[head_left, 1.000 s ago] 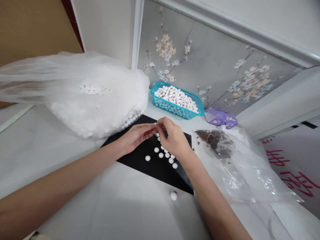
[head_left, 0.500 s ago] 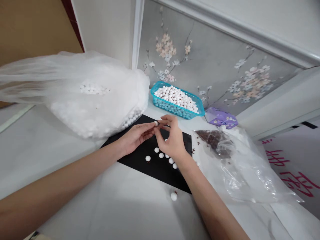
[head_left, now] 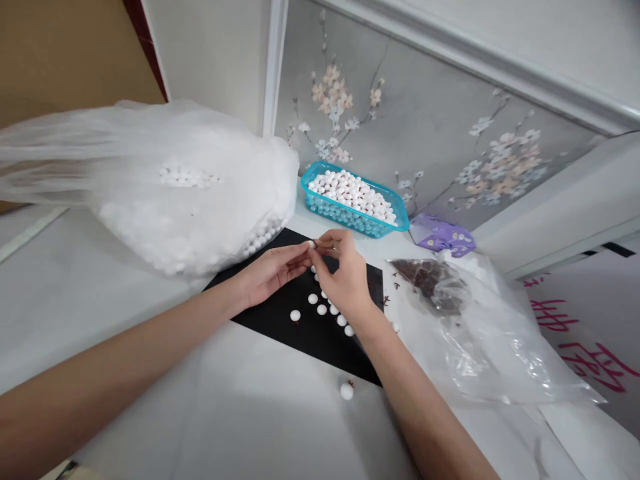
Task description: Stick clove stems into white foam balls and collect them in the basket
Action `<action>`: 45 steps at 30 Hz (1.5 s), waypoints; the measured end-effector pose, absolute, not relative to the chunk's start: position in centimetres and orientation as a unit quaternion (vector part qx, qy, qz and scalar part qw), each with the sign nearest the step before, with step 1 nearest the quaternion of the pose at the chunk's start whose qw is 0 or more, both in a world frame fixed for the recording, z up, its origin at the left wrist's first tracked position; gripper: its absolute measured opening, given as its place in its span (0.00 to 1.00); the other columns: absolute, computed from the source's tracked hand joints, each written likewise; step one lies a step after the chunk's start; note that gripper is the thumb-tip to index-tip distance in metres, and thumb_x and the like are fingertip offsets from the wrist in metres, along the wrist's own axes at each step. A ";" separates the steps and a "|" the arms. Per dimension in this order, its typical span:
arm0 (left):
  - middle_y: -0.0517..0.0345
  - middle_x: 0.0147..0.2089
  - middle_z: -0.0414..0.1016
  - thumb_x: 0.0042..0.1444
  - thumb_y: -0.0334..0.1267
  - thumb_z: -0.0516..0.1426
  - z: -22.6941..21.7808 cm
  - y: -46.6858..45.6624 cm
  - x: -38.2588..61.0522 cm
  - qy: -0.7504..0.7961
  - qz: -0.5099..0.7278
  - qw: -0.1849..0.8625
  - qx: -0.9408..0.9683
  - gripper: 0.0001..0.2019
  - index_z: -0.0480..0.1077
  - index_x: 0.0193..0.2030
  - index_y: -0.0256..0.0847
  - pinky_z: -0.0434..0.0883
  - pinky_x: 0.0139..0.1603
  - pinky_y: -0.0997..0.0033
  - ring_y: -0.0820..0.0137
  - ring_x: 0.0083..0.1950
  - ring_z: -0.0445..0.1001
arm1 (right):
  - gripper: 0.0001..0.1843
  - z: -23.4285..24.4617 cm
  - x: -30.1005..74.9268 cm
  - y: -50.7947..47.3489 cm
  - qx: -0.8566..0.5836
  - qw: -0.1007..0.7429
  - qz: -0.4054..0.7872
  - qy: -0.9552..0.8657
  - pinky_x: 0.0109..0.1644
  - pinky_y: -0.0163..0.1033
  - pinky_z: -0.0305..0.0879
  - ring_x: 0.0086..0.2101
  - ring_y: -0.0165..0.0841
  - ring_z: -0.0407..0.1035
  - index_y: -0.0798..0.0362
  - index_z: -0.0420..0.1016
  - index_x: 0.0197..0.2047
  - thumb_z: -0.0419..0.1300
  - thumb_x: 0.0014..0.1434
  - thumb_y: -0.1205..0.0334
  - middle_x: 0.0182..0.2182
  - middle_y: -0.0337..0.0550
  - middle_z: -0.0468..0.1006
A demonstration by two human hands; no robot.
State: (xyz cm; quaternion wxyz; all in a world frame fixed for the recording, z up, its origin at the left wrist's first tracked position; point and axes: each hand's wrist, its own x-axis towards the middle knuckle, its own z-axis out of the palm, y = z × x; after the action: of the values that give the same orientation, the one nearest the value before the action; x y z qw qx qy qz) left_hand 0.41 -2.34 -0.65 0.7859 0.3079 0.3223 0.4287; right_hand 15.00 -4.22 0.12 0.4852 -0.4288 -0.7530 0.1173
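Between the fingertips of my left hand (head_left: 270, 272) is a small white ball (head_left: 311, 245), held above a black mat (head_left: 265, 327). My right hand (head_left: 345, 270) meets it from the other side, thumb and forefinger pinched at the ball on a small dark brown piece that is mostly hidden by the fingers. Several white balls (head_left: 321, 309) lie on the mat below, some partly behind my right hand. One white ball with a brown branched bit (head_left: 347, 391) sits on the white table in front of the mat.
A teal basket (head_left: 350, 220) full of white balls stands at the back. On the left bulges a big translucent bag (head_left: 200, 220) of white balls. To the right lie a clear bag with brown pieces (head_left: 435, 283), loose brown twig-like bits (head_left: 386, 301) and a purple packet (head_left: 444, 233).
My right thumb and fingers have closed in on the white ball, and the dark piece beside it shows less. More balls on the mat show beneath my hands. My left hand has hardly moved.
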 end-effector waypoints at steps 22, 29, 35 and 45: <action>0.59 0.31 0.76 0.51 0.36 0.61 -0.9 -2.1 0.4 0.325 0.420 0.766 0.362 0.05 0.76 0.31 0.38 0.67 0.41 0.80 0.78 0.34 0.71 | 0.09 1.2 15.5 -4.1 -0.418 0.446 0.164 -0.774 0.38 0.38 0.68 0.33 0.29 0.69 0.49 0.56 0.41 0.52 0.57 0.66 0.34 0.38 0.69; 0.56 0.38 0.75 0.50 0.48 0.59 -0.9 -1.5 -0.1 0.425 0.405 0.521 0.620 0.14 0.73 0.35 0.39 0.65 0.50 0.66 0.66 0.44 0.71 | 0.13 5.0 17.6 -5.0 -0.481 0.437 0.115 -0.751 0.39 0.38 0.66 0.33 0.29 0.69 0.49 0.60 0.43 0.57 0.54 0.62 0.34 0.38 0.71; 0.54 0.44 0.74 0.53 0.45 0.55 -1.3 -1.6 -0.2 0.414 0.331 0.304 0.792 0.11 0.71 0.37 0.40 0.62 0.55 0.61 0.63 0.50 0.68 | 0.03 3.1 21.1 -8.5 -0.572 0.436 0.089 -0.689 0.40 0.40 0.65 0.34 0.32 0.67 0.51 0.66 0.34 0.54 0.56 0.62 0.31 0.39 0.71; 0.52 0.62 0.62 0.58 0.48 0.50 -1.4 -2.5 -0.2 0.322 0.214 0.264 0.884 0.24 0.58 0.60 0.43 0.56 0.62 0.58 0.64 0.63 0.58 | 0.09 -1.3 22.1 -11.1 -0.631 0.331 0.111 -0.693 0.39 0.41 0.64 0.37 0.36 0.67 0.51 0.71 0.37 0.50 0.57 0.65 0.34 0.43 0.73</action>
State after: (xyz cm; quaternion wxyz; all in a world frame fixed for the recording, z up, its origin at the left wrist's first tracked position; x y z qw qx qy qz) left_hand -0.22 -2.54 -1.45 0.2641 0.8837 0.3216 0.2142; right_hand 22.05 -11.09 -1.27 0.3309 -0.6306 -0.6933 0.1108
